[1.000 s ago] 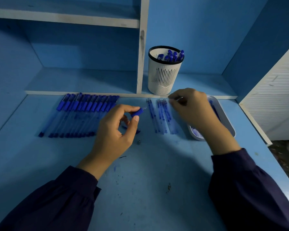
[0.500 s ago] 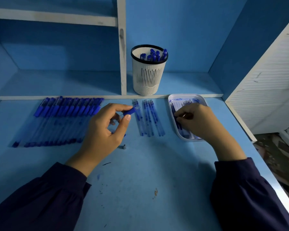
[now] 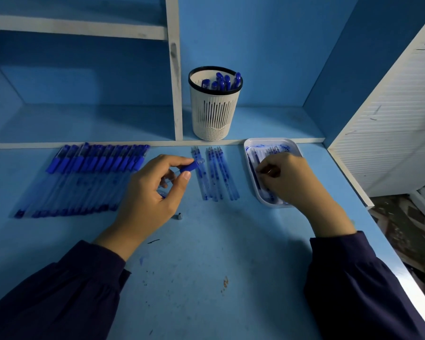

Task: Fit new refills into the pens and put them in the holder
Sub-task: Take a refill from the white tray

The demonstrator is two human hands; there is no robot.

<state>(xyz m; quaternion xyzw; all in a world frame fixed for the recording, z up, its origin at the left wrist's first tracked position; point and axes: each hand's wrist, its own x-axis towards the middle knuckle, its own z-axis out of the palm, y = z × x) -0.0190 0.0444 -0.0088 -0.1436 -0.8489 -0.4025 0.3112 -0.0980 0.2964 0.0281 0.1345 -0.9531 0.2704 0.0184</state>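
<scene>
The tabletop (image 3: 206, 278) is blue-painted board, matt and scuffed, flecked with dark ink. The holder (image 3: 212, 114) is off-white slotted plastic with a glossy black rim. The row of pens (image 3: 84, 177) has clear plastic barrels and opaque blue caps. The pen barrel (image 3: 190, 166) pinched in the left hand (image 3: 152, 190) is the same. The refills (image 3: 219, 175) are thin translucent tubes. The tray (image 3: 295, 148) is glossy white plastic, ink-smeared. A small tip (image 3: 179, 216) looks metal. The sleeves (image 3: 59, 298) are dark matt cloth.
</scene>
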